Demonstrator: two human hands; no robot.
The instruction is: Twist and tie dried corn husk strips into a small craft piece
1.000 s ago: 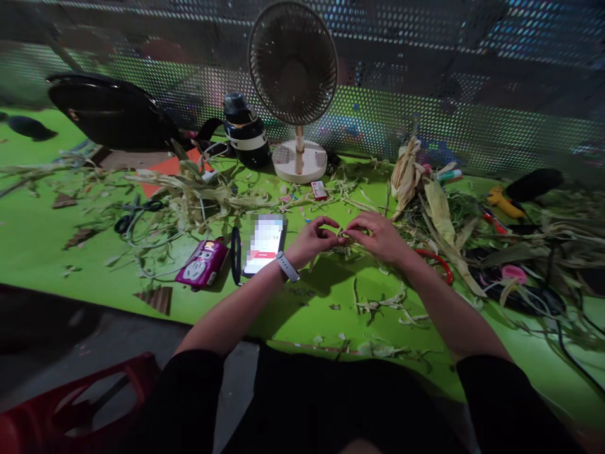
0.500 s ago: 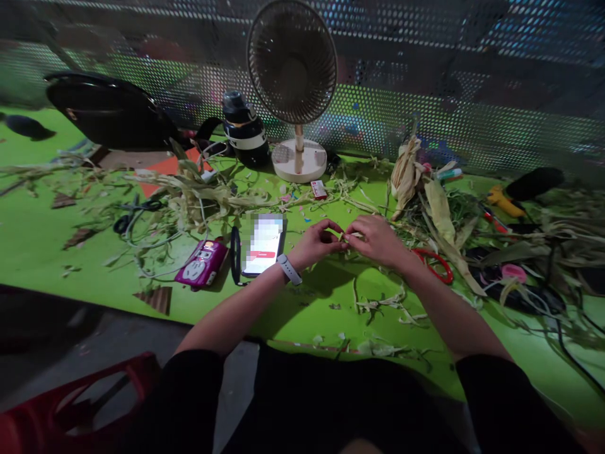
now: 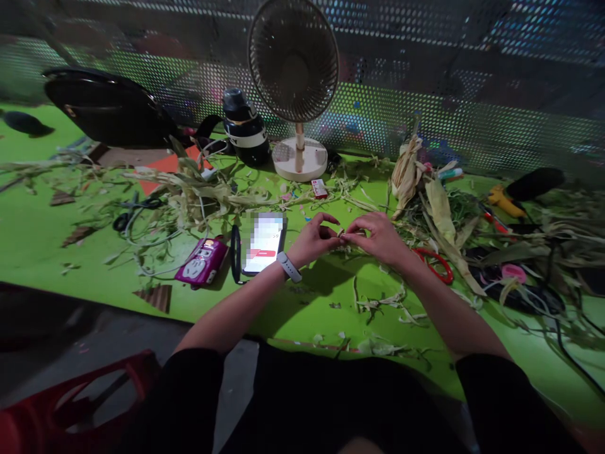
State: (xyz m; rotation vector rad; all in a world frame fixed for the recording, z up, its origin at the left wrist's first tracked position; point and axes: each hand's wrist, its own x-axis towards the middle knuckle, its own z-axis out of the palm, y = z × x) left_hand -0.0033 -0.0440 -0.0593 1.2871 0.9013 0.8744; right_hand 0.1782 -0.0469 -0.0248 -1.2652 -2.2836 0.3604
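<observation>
My left hand [image 3: 314, 239] and my right hand [image 3: 375, 238] meet over the middle of the green table [image 3: 302, 315]. Thumb and fingers of each are pinched together, fingertips nearly touching. Between them is a small pale piece of corn husk [image 3: 341, 233], mostly covered by the fingers. Loose husk strips [image 3: 382, 302] lie on the table below my right hand. Left of my left hand is a phone [image 3: 263, 243] with a lit screen. Red-handled scissors [image 3: 435, 265] lie beside my right forearm, their blades hidden.
A fan [image 3: 299, 157] and a black bottle [image 3: 246, 129] stand at the back. Husk heaps lie on both sides. Further left are a purple power strip [image 3: 202, 261], dark scissors [image 3: 123, 221] and a black bag [image 3: 108, 110]. A yellow-and-black glue gun [image 3: 508, 200] lies at right.
The fingers of both hands have shifted slightly around the small husk piece, with the left index finger raised a little more. Everything else on the table stays in place.
</observation>
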